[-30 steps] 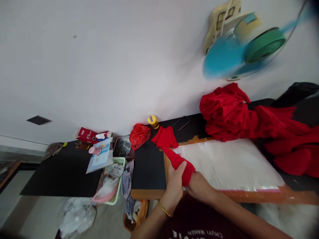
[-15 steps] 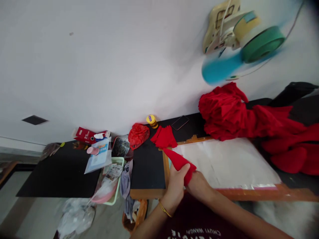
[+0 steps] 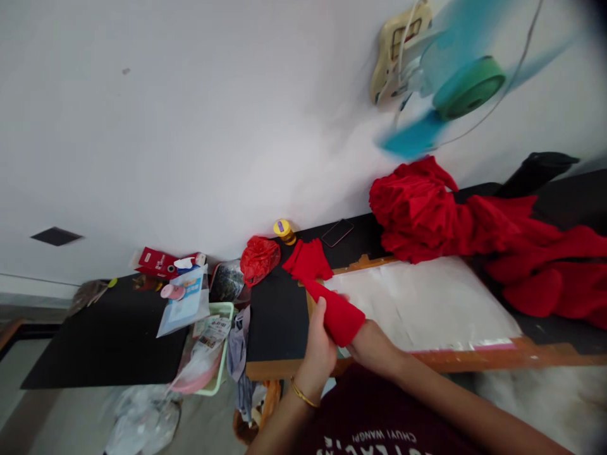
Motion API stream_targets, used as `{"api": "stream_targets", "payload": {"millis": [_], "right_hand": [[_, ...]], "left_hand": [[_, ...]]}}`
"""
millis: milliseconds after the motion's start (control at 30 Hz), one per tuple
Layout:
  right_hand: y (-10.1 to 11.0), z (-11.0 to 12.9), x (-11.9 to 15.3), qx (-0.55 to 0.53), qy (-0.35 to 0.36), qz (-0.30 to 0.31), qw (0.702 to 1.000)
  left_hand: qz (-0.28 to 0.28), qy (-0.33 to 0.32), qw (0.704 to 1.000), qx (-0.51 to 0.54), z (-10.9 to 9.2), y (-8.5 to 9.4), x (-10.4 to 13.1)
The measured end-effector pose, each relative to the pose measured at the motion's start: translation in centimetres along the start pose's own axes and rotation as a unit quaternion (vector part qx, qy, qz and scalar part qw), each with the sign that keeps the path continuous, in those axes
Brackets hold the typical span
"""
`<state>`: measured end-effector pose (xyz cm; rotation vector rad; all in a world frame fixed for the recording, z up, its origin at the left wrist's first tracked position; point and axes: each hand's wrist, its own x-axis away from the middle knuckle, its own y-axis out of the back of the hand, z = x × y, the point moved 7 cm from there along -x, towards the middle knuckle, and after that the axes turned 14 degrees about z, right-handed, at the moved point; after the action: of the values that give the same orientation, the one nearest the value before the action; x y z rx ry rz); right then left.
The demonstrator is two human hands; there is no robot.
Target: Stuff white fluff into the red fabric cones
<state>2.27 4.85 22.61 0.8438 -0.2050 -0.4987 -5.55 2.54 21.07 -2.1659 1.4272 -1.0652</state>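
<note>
A cone-shaped red cloth piece (image 3: 339,314) is held between my hands, above the table's front edge. My left hand (image 3: 320,338) grips its left side, with the thumb on top. My right hand (image 3: 372,346) is at the wide lower end, its fingers hidden inside or behind the cloth. The narrow tip points up and left, toward a small stack of red pieces (image 3: 310,260) on the black table top. A big heap of red cloth (image 3: 417,212) lies at the back right, trailing off to the right edge.
White sheet (image 3: 403,303) on the table; phone (image 3: 337,233), yellow-lidded jar (image 3: 284,231) and red plastic bag (image 3: 259,259) near the wall. Green basket (image 3: 226,341) at left. A spinning fan (image 3: 467,88) hangs on the wall above.
The red piece now shows wider and flatter between my hands. My left thumb has shifted toward its left edge, and my right hand has moved to its lower end. The view has shifted slightly.
</note>
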Motion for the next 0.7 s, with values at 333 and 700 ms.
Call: {"api": "stream_targets", "payload": {"millis": [333,700], "right_hand": [[0.7,1.5,1.9,0.054,0.050,-0.023,0.997],[-3.2,-1.6,0.3,-0.013,-0.067,0.056,0.996]], "left_hand": [[-0.001,-0.096,0.995,0.027,-5.3,0.3,-2.3],[-0.015,-0.013,0.999,-0.051,-1.0,-0.6,-0.9]]}}
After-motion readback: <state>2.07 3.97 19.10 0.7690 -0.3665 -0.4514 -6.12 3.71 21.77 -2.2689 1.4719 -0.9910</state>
